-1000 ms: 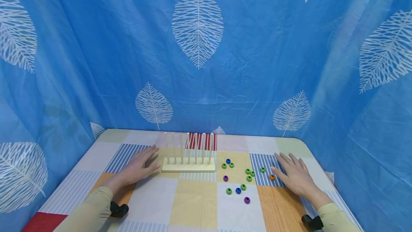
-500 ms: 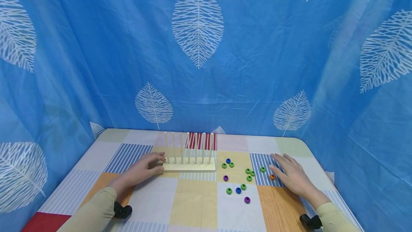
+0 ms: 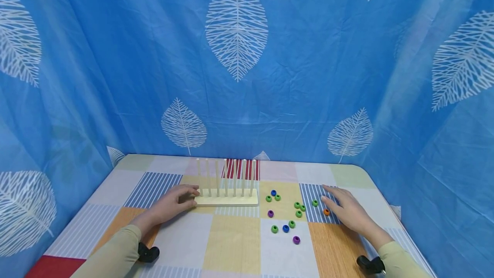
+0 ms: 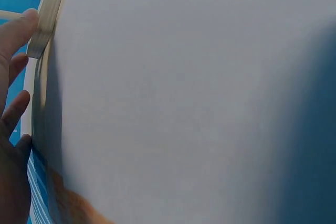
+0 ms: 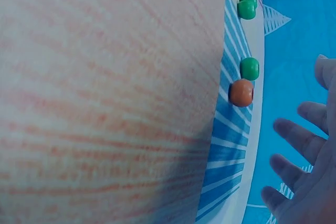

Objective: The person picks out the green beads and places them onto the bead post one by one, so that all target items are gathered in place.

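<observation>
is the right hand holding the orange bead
No, the orange bead lies on the blue-and-white striped patch, apart from the right hand.

No legible text, brand, label, number or sign in any view: none readable on curtain [image 3: 293, 76], tablecloth [image 3: 231, 243], peg rack [image 3: 226, 201], beads [image 3: 296, 240] or sleeves [image 3: 112, 252].

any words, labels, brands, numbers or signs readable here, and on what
None can be read in any view.
The blue curtain shows only white leaf prints, the tablecloth only coloured patches and stripes.
No lettering shows on the wooden peg rack or the beads.
</observation>
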`<state>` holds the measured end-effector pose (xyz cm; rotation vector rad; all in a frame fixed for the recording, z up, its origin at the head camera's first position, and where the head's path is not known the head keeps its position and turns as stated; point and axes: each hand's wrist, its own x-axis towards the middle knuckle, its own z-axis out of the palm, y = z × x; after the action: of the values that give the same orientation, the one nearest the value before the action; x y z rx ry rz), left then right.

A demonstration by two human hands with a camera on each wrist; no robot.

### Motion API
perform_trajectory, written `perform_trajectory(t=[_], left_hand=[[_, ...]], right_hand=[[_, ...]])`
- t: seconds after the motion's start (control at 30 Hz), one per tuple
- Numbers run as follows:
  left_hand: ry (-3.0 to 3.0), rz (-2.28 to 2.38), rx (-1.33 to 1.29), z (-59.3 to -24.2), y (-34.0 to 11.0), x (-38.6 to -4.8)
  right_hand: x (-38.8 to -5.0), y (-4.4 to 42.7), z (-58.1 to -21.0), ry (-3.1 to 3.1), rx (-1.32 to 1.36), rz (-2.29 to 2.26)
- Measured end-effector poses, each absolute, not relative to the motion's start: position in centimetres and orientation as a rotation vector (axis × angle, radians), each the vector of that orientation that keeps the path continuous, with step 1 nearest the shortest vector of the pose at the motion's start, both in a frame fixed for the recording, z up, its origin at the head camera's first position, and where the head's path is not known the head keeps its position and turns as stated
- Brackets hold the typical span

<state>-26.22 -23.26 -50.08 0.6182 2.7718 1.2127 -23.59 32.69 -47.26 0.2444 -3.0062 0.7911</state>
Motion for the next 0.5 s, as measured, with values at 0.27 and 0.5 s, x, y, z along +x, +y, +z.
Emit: perform_trajectory(t=[0.27,0.5], left_hand=[[2.795,1.197,0.606,-50.11,-23.17,-26.16],[2.788,1.191,0.578,-50.30,-23.06,-26.37]], right_hand=[[-23.77,32.20,-46.85,-3.045,0.227,0.971],[-24.36,32.34,-47.01,-3.039,0.234,1.106]])
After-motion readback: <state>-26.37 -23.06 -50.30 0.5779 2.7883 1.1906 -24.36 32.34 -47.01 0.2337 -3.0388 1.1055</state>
